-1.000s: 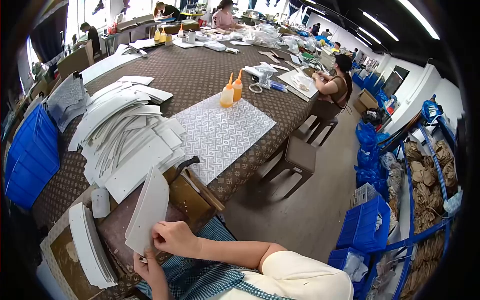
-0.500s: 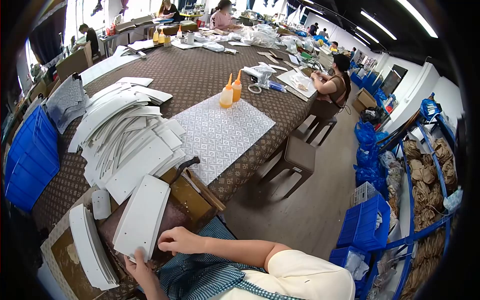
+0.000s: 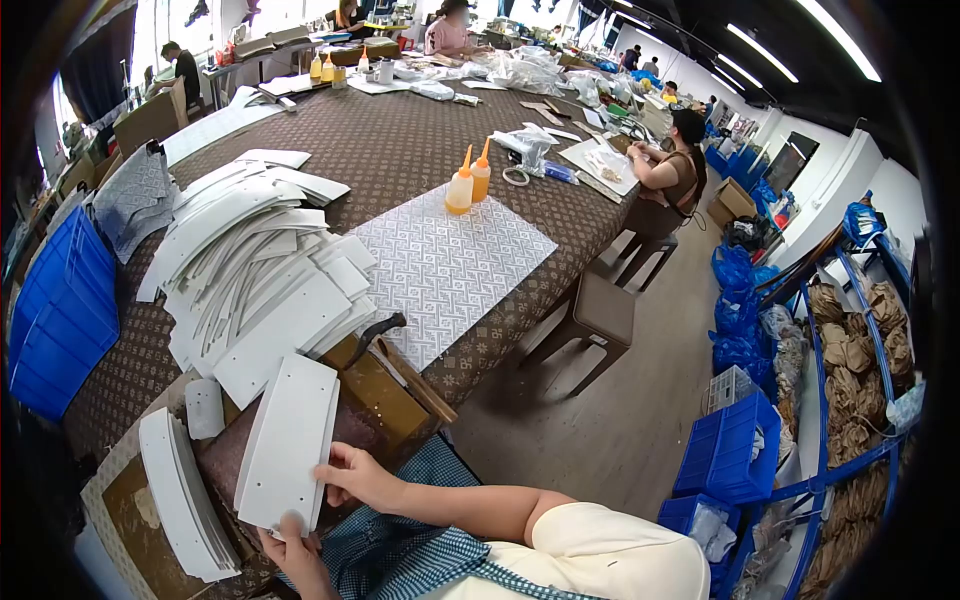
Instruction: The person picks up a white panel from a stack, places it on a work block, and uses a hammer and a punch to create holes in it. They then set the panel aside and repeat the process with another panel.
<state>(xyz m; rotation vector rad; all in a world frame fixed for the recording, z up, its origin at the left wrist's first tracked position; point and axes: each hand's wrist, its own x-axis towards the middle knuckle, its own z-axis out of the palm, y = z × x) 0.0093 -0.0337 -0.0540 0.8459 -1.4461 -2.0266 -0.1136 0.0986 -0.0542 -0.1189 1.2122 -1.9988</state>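
Observation:
Several curved white boards with small holes lie stacked over the dark worn pad in front of me. My left hand grips their near end, thumb on top and fingers underneath. At the right edge, my right hand pinches the boards between thumb and fingers. Another stack of narrow curved white boards rests to the left. Between the two stacks is a white cylinder. A dark curved handle sticks up by a wooden box just beyond the boards.
A large heap of white boards covers the table's near left, beside a blue crate. Two glue bottles stand on a patterned sheet. A stool is at the table's right side. A co-worker sits farther along.
My right hand has moved left and down onto the boards' right edge. The boards in my left hand have shifted slightly right and toward me.

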